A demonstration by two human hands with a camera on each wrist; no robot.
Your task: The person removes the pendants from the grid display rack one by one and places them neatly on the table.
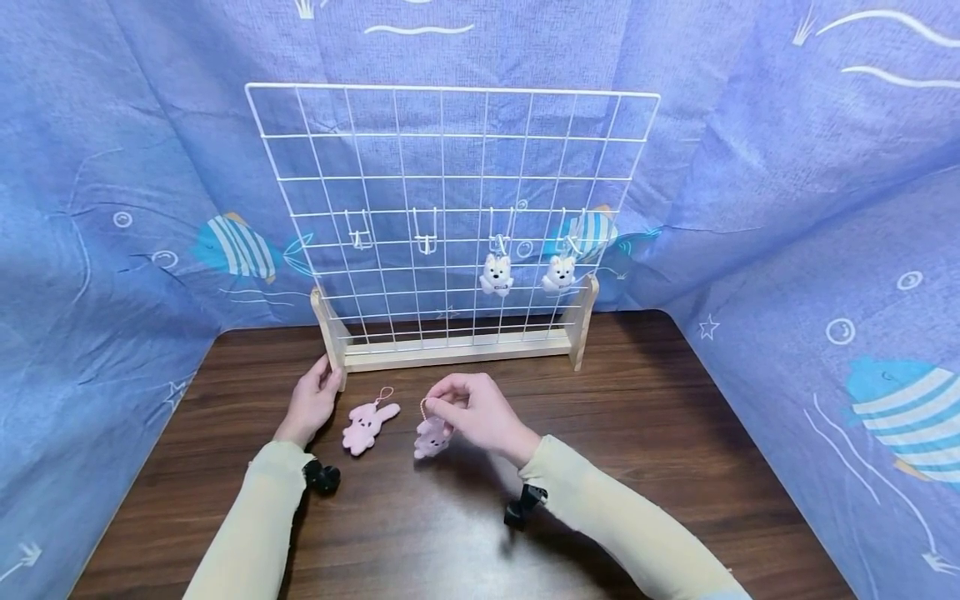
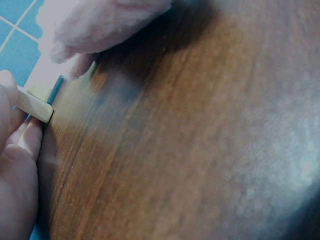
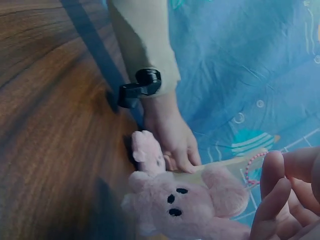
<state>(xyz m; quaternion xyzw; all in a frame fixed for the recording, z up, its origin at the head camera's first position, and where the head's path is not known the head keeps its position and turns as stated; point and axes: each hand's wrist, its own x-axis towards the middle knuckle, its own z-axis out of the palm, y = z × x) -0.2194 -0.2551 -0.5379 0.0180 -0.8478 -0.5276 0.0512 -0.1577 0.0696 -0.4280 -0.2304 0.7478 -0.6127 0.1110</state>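
My right hand (image 1: 480, 414) pinches the bead chain (image 3: 248, 169) of a pink plush keychain (image 3: 186, 205) between thumb and finger. This plush hangs just above the table, its face with black eyes and nose toward the right wrist camera. To its left lies a second pink plush keychain (image 1: 364, 427), long-eared, with its loop (image 1: 386, 393) stretched toward the rack. My left hand (image 1: 311, 404) holds the left wooden foot (image 2: 35, 106) of the rack, thumb on one side and fingers on the other. A pink plush (image 2: 107, 25) looms blurred near the left wrist camera.
A white wire grid (image 1: 463, 177) stands in a wooden base (image 1: 457, 354) at the table's back. Two bare hooks (image 1: 360, 237) are on its left. White plush dogs (image 1: 497, 275) hang from the two right hooks. Blue fish-patterned cloth (image 1: 750, 167) surrounds the brown table (image 1: 660, 433).
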